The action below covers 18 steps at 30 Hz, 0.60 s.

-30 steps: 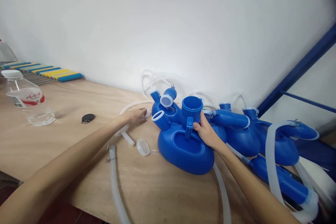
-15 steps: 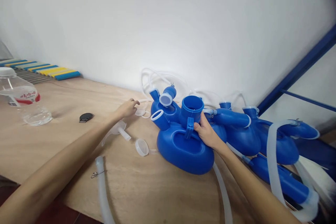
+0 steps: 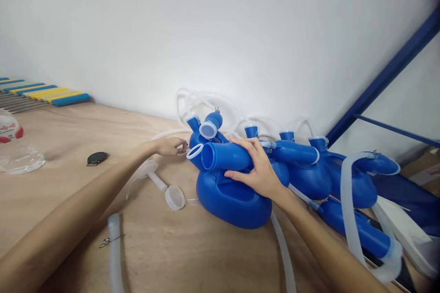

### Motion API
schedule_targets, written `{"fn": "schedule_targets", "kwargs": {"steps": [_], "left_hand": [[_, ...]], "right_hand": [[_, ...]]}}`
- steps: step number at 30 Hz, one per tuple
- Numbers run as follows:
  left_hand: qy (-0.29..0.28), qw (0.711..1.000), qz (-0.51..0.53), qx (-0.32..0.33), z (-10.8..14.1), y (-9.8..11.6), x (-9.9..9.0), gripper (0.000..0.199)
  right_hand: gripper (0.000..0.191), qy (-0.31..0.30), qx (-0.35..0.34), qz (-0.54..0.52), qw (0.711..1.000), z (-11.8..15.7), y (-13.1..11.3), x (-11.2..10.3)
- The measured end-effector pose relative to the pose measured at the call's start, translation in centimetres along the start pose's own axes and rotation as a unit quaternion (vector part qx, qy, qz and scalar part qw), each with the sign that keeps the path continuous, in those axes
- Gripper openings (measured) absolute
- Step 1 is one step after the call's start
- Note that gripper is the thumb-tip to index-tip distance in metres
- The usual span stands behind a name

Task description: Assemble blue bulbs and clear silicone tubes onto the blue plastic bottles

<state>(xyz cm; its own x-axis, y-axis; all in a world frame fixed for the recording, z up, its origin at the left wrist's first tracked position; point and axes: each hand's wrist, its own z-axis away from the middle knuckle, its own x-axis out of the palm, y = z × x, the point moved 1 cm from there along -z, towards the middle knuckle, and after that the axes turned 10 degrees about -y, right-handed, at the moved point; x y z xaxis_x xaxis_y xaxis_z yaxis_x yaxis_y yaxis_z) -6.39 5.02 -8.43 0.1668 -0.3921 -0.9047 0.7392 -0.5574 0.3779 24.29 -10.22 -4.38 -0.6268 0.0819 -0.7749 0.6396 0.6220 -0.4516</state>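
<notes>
Plywood forms the tabletop (image 3: 68, 192), pale and bare-grained, running back to a white wall (image 3: 137, 32). At the far left edge a clear plastic bottle (image 3: 13, 149) with a red label is cut off by the frame, and behind it a row of yellow and blue strips (image 3: 44, 94) lies against the wall. A small round black watch face (image 3: 96, 158) sits on the wood nearer the middle.

A translucent hose (image 3: 115, 247) with a wire clip lies across the front of the table beneath the left forearm. Just right of it are a clear funnel-like fitting (image 3: 151, 171) and a round clear cap (image 3: 174, 197), flat on the wood.

The left hand (image 3: 168, 146) reaches far forward, its fingertips pinched narrowly on a small clear piece right beside the blue spouts; what exactly it grips is too small to tell.

The right hand (image 3: 256, 169) is closed over the wide neck of the nearest blue container (image 3: 233, 199), thumb below and fingers above, with the neck's open mouth pointing left. This container rests on the table at centre, touching the others behind it.

To the right, 3 or more similar blue containers (image 3: 316, 174) lie bunched along the wall, with white tubing (image 3: 347, 201) looped over them. A blue metal frame (image 3: 385, 82) slants up in the right corner.
</notes>
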Motion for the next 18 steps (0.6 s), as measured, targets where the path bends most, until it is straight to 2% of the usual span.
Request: {"fn": "schedule_targets", "kwargs": {"steps": [2,4,7,9,11,13,16,18], "left_hand": [[-0.024,0.999,0.036,0.006,1.2,0.3,-1.4,0.037],[-0.032,0.991,0.126,0.019,2.4,0.8,-2.6,0.035],[-0.023,0.948,0.311,0.058,4.0,1.9,-4.1,0.031],[-0.006,0.92,0.378,0.098,4.8,3.0,-4.7,0.036],[0.031,0.904,0.402,0.144,5.3,4.5,-5.2,0.047],[0.101,0.892,0.394,0.2,5.9,6.4,-5.5,0.05],[0.203,0.857,0.366,0.3,6.6,9.5,-5.4,0.032],[0.229,0.853,0.343,0.32,7.0,11.3,-4.8,0.027]], "right_hand": [[0.078,0.009,0.003,-0.014,1.0,-0.1,-0.3,-0.2],[0.075,0.017,-0.002,-0.039,0.999,-0.2,-0.4,-0.4],[0.07,0.025,-0.005,-0.091,0.996,-0.3,-0.4,-0.9],[0.067,0.028,0.02,-0.111,0.993,-0.4,-0.4,-1.3],[0.064,0.029,0.06,-0.105,0.992,-0.4,-0.4,-1.7],[0.06,0.026,0.093,-0.087,0.992,-0.4,-0.4,-2.1],[0.054,0.019,0.118,-0.082,0.989,-0.4,-0.6,-2.5],[0.053,0.012,0.117,-0.093,0.989,-0.4,-0.7,-2.5]]}}
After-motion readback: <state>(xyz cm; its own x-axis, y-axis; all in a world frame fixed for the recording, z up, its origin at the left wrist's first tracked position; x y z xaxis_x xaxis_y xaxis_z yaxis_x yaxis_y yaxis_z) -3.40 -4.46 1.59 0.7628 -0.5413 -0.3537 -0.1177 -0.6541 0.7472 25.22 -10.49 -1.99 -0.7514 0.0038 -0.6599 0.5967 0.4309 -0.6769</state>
